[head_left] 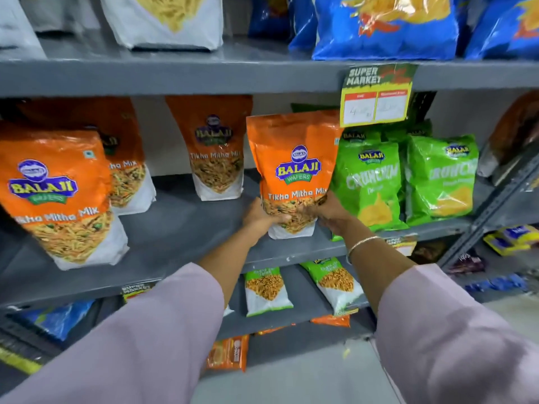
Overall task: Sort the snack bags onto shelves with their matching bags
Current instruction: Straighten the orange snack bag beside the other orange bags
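— The orange bag [294,170]?
— Glossy plastic film, creased, catching light.
— And the shelf [186,225]?
— Grey painted metal, smooth, matt. The price tag [376,94] looks like paper, the sleeves [151,330] soft matt cloth.

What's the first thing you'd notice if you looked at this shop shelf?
Probably the bright orange bag standing upright on the middle shelf, held low down by the left hand and right hand. More orange bags stand to its left, and green bags crowd against its right side. Blue bags sit on the shelf above.
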`<state>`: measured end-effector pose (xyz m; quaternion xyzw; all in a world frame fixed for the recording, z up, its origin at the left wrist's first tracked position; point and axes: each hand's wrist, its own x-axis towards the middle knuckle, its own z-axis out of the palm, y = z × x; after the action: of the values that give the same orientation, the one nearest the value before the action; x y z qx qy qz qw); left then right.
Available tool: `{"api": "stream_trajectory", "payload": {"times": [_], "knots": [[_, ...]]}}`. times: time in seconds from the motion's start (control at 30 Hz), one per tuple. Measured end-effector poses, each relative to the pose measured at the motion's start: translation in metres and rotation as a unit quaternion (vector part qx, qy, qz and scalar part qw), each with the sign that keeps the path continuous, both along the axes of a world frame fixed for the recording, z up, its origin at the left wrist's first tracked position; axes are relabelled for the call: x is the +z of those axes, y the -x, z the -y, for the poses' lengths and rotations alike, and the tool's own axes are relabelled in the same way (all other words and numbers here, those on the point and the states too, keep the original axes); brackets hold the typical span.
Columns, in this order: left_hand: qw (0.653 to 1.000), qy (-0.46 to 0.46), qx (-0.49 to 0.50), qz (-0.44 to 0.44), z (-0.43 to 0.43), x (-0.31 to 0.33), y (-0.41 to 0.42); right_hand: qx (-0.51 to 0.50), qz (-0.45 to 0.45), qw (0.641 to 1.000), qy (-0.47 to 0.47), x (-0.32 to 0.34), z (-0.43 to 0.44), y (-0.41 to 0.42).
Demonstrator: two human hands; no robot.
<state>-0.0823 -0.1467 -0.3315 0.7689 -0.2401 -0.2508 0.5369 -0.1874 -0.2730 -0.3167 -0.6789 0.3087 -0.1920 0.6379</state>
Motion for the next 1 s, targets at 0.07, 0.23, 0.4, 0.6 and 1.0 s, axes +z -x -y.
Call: {"api": "stream_trajectory", "payload": {"times": [0.07,0.23,0.4,0.6,1.0], "knots": [[0.999,0.0,0.038,0.017,0.004,-0.001,0.0,-0.014,0.001,1.0,-0.008,-0.003,0.001,-0.003],[0.995,-0.007,0.092,0.04,-0.004,0.006,-0.003,-0.038,0.001,0.999,0.008,0.0,-0.01,-0.005],[0.993,0.007,0.1,0.061,-0.041,0.016,-0.017,-0.02,0.01,1.0,0.014,0.002,-0.037,-0.026],[0.986,-0.016,0.146,0.076,-0.102,0.02,-0.05,0.008,0.009,1.0,0.019,0.003,-0.093,-0.068],[0.985,-0.041,0.146,0.087,-0.138,0.011,-0.077,0.014,0.0,0.999,0.035,-0.015,-0.129,-0.101]]}}
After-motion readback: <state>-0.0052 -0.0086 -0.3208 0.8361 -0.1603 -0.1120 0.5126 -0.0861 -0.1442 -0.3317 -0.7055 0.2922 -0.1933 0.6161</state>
